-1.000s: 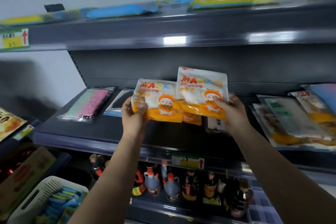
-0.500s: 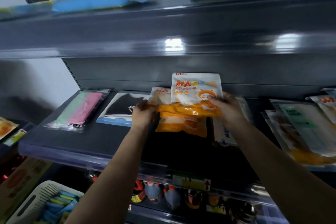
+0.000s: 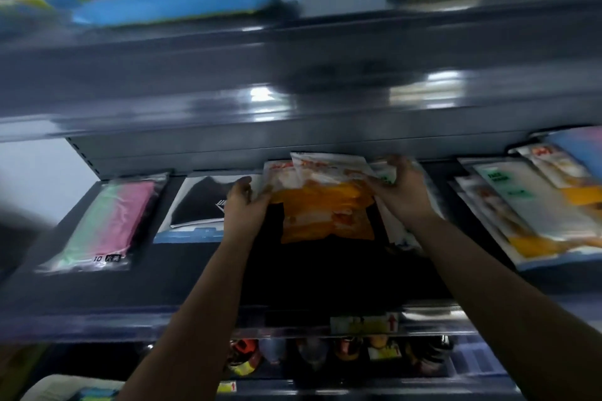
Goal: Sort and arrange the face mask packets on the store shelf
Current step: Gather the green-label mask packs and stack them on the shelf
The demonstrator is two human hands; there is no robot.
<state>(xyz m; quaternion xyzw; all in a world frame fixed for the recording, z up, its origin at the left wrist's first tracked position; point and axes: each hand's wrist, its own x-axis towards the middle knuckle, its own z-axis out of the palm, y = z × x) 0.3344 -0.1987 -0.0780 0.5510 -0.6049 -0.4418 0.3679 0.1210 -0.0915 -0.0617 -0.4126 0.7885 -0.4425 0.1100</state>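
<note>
I had the orange-and-white plastic face mask packets (image 3: 325, 198) low over the dark grey metal store shelf (image 3: 195, 277), just right of the black mask packet (image 3: 202, 202). My left hand (image 3: 246, 205) gripped their left edge, my right hand (image 3: 402, 189) their right, fingers curled on the film. I judged it best to square the edges over the packet below, settle them flat, and only then release.

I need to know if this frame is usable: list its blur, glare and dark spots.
Head view: motion blur smears the whole frame, worst on the upper shelf's blue packets; glare patches on the upper shelf edge; deep shadow under the orange mask packets that both the left hand and right hand hold.
</note>
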